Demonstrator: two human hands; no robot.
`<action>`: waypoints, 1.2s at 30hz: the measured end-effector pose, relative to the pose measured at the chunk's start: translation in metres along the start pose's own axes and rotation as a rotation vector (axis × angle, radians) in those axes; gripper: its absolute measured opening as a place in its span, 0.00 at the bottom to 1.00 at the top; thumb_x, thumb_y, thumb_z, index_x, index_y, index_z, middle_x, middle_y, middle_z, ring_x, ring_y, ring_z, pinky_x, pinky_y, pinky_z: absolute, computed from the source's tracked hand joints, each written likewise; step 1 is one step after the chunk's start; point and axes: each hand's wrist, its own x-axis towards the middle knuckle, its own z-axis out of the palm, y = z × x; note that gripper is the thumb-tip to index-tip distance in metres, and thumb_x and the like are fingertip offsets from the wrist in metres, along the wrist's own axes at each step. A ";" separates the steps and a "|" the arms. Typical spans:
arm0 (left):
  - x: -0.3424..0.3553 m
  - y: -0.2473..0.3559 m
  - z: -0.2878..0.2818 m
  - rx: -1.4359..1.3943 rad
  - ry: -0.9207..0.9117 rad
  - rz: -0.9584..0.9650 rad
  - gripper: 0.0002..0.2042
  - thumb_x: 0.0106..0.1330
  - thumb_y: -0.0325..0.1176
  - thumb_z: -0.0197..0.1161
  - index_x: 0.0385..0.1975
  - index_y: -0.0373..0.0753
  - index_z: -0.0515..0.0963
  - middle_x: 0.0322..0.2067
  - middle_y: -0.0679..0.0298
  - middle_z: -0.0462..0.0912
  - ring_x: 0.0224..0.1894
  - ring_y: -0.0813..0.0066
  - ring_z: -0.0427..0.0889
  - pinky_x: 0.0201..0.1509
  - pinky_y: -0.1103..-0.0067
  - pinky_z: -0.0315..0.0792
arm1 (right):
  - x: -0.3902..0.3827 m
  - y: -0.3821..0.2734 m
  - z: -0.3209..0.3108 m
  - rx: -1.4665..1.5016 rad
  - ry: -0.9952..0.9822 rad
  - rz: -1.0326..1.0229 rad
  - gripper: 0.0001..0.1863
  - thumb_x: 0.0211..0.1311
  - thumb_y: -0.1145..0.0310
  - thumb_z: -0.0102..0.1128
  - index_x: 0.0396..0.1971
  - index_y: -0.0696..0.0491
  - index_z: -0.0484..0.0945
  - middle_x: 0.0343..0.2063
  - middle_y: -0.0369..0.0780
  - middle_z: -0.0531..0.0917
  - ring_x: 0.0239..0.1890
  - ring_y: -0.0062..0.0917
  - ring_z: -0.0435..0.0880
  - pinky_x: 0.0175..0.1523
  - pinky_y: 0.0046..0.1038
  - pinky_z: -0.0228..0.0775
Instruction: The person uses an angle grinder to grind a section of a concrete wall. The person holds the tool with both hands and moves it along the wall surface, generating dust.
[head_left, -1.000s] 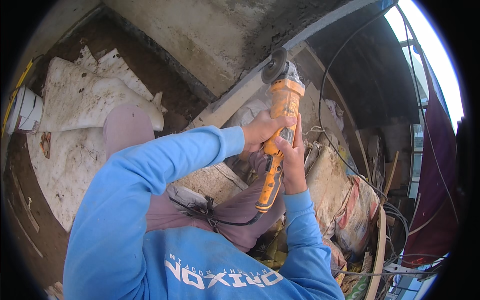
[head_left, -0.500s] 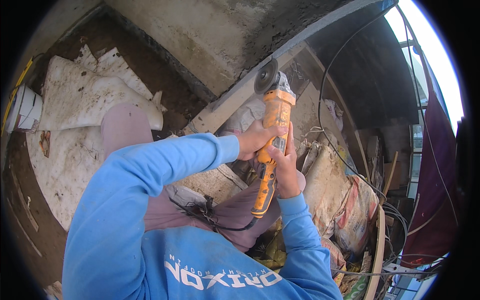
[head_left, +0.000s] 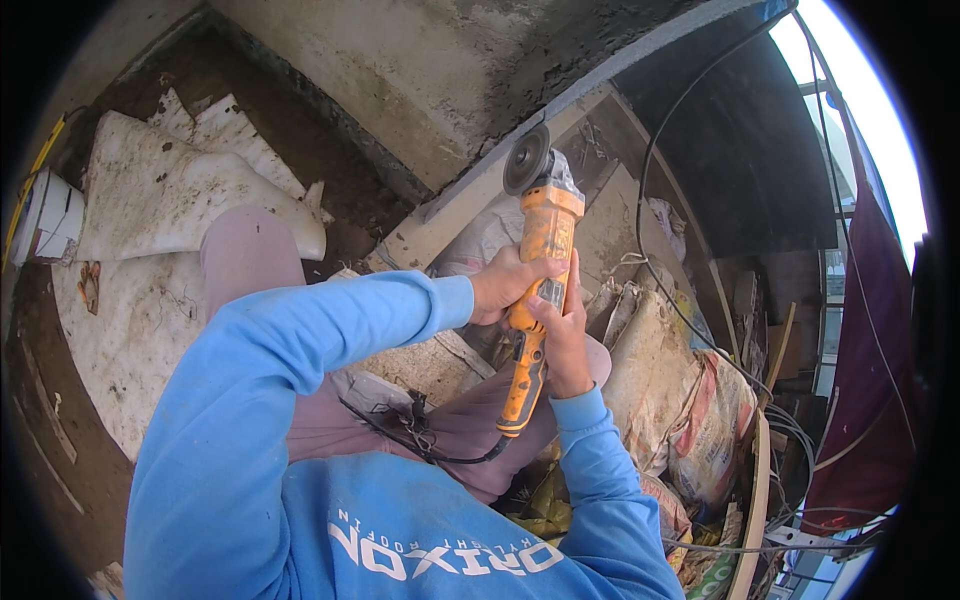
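Both hands hold a yellow and black angle grinder [head_left: 548, 228], tilted with its head away from me. My left hand [head_left: 508, 282] is closed round the middle of its body from the left. From the right, my right hand [head_left: 566, 335] grips the body a little lower, thumb across the front. The dark round disc [head_left: 527, 160] at the far end stands just in front of the concrete edge; whether it touches cannot be made out. From the handle's near end a black power cord [head_left: 470, 459] loops left across my lap.
Dirty white sheets [head_left: 170, 190] cover the floor at left, beside a white bucket [head_left: 60, 215]. A concrete wall [head_left: 400, 80] rises ahead. Crumpled sacks [head_left: 710, 430] and a wooden strip [head_left: 752, 510] lie at right, where black cables [head_left: 650, 200] hang. A maroon cloth [head_left: 870, 400] hangs far right.
The angle grinder has shifted slightly left and toward me, with both hands still round it. Its disc has moved a little nearer to me.
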 end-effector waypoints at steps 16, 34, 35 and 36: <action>0.006 -0.006 -0.003 -0.026 -0.002 0.027 0.30 0.69 0.50 0.69 0.62 0.34 0.71 0.45 0.58 0.82 0.44 0.71 0.86 0.45 0.72 0.84 | -0.001 -0.008 0.005 0.017 0.001 0.002 0.55 0.61 0.68 0.62 0.83 0.51 0.38 0.63 0.49 0.74 0.56 0.33 0.84 0.55 0.33 0.84; -0.005 0.029 0.015 -0.014 -0.010 0.064 0.30 0.68 0.47 0.71 0.60 0.32 0.72 0.47 0.56 0.82 0.47 0.69 0.87 0.48 0.72 0.86 | 0.006 -0.026 0.007 0.093 -0.001 -0.040 0.56 0.60 0.70 0.66 0.83 0.55 0.40 0.69 0.47 0.69 0.67 0.32 0.75 0.69 0.34 0.72; -0.004 0.028 0.014 -0.017 -0.011 0.073 0.30 0.67 0.47 0.71 0.60 0.32 0.72 0.47 0.56 0.82 0.47 0.69 0.87 0.48 0.73 0.86 | 0.005 -0.028 0.009 0.095 0.002 -0.037 0.56 0.59 0.71 0.66 0.83 0.55 0.40 0.68 0.47 0.70 0.67 0.33 0.75 0.69 0.34 0.72; -0.003 0.028 0.013 -0.019 -0.012 0.081 0.30 0.67 0.47 0.71 0.60 0.32 0.72 0.47 0.56 0.82 0.46 0.70 0.87 0.48 0.73 0.86 | 0.005 -0.029 0.010 0.097 0.005 -0.034 0.56 0.59 0.71 0.66 0.83 0.55 0.41 0.68 0.47 0.70 0.67 0.33 0.76 0.69 0.34 0.72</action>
